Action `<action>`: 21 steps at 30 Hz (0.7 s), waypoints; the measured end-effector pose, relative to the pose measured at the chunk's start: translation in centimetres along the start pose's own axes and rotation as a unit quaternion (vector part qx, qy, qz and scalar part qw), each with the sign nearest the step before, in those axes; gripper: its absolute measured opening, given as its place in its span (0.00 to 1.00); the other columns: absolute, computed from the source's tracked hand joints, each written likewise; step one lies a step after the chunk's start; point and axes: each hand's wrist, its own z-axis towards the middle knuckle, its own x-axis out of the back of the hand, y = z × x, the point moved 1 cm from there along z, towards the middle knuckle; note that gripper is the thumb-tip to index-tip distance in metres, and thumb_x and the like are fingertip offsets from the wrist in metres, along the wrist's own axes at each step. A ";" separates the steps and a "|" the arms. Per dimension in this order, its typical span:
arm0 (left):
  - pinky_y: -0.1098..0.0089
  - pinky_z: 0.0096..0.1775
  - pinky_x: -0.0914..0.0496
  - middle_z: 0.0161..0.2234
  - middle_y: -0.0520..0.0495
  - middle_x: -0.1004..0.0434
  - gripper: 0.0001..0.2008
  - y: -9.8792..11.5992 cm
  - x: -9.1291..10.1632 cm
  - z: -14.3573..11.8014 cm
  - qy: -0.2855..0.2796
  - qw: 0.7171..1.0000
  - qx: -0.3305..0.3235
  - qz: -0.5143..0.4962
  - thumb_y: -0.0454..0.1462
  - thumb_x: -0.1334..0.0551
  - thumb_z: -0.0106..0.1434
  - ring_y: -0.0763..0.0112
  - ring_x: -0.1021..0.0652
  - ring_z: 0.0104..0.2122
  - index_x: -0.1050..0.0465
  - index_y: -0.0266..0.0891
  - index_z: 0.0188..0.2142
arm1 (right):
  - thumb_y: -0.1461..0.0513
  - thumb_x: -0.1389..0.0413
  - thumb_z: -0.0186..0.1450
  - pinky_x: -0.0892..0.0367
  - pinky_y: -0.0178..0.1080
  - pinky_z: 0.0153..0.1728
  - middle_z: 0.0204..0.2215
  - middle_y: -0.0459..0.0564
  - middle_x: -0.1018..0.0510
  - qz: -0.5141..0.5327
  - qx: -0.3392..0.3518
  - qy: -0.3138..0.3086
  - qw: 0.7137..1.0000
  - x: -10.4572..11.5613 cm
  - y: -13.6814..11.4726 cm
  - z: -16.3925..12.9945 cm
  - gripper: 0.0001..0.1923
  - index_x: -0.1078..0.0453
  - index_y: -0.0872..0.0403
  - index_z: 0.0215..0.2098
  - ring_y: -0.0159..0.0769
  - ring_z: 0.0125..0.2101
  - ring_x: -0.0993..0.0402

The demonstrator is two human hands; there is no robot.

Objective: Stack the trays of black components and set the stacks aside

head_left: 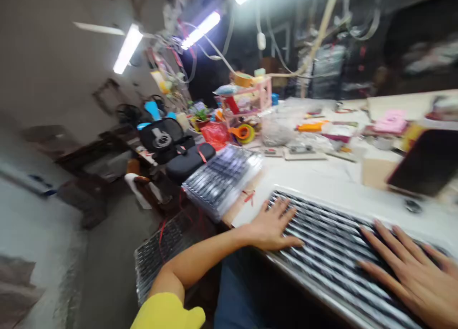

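A wide flat tray-like piece [332, 243] with dark ridged rows and a shiny clear rim lies at the front of the white table. Spread over its left end is my left hand [270, 226], open, fingers resting on the rows. My right hand [411, 272] lies open and flat across its right part, fingers apart. I see nothing held in either hand. Motion blur hides what the rows are made of.
Left of my arm is a stack of similar dark-rowed trays [225, 176] at the table edge; another tray [161, 252] sits lower down. A dark phone-like screen [427, 162] leans at the right. Tape rolls [245, 133] and a black case [191, 162] stand farther back.
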 end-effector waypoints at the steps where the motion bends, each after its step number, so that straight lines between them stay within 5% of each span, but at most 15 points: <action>1: 0.51 0.62 0.63 0.66 0.35 0.66 0.42 -0.8 -0.2 -0.3 0.003 1.000 -0.012 -0.008 0.56 0.48 0.61 0.58 0.61 0.65 0.57 0.33 0.65 | 0.43 0.54 0.62 0.41 0.63 0.49 0.56 0.55 0.33 -0.024 -0.021 -0.022 0.999 0.4 0.1 -1.0 0.27 0.40 0.36 0.58 0.59 0.58 0.43; 5: 0.54 0.62 0.54 0.65 0.41 0.54 0.26 -4.4 -1.5 -1.9 0.086 0.991 -0.010 -0.100 0.44 0.54 0.68 0.65 0.52 0.65 0.49 0.40 0.63 | 0.47 0.61 0.65 0.45 0.60 0.56 0.61 0.57 0.40 -0.048 -0.149 -0.085 0.984 3.5 -0.3 -5.1 0.31 0.40 0.52 0.60 0.52 0.61 0.48; 8: 0.54 0.62 0.51 0.65 0.41 0.50 0.24 -5.5 -2.2 -3.8 0.125 0.981 -0.024 -0.144 0.41 0.55 0.69 0.66 0.47 0.64 0.47 0.39 0.63 | 0.54 0.60 0.68 0.46 0.53 0.59 0.62 0.55 0.41 0.001 -0.181 -0.082 0.980 6.5 -2.2 -8.2 0.26 0.42 0.53 0.61 0.44 0.61 0.48; 13: 0.55 0.62 0.48 0.64 0.46 0.48 0.24 -4.5 -2.5 -8.4 0.058 0.989 -0.079 -0.115 0.33 0.55 0.67 0.66 0.44 0.63 0.46 0.44 0.62 | 0.61 0.57 0.66 0.44 0.54 0.59 0.62 0.45 0.41 0.021 -0.148 -0.095 0.984 10.1 -5.5 -13.6 0.29 0.51 0.41 0.65 0.45 0.61 0.49; 16: 0.52 0.61 0.46 0.64 0.46 0.48 0.28 -4.1 -3.3 -9.9 0.074 0.989 -0.121 -0.050 0.26 0.54 0.64 0.64 0.48 0.64 0.46 0.46 0.62 | 0.64 0.56 0.62 0.42 0.56 0.57 0.63 0.44 0.43 0.012 -0.115 -0.098 0.988 10.5 -6.0 -16.1 0.34 0.55 0.38 0.65 0.50 0.59 0.44; 21: 0.49 0.58 0.42 0.65 0.42 0.50 0.30 -4.8 -6.0 -9.2 0.216 0.960 -0.179 -0.002 0.23 0.51 0.62 0.62 0.47 0.64 0.48 0.49 0.61 | 0.64 0.53 0.61 0.40 0.57 0.56 0.64 0.40 0.47 0.021 -0.118 -0.063 0.991 9.3 -5.5 -16.6 0.36 0.55 0.30 0.64 0.51 0.59 0.44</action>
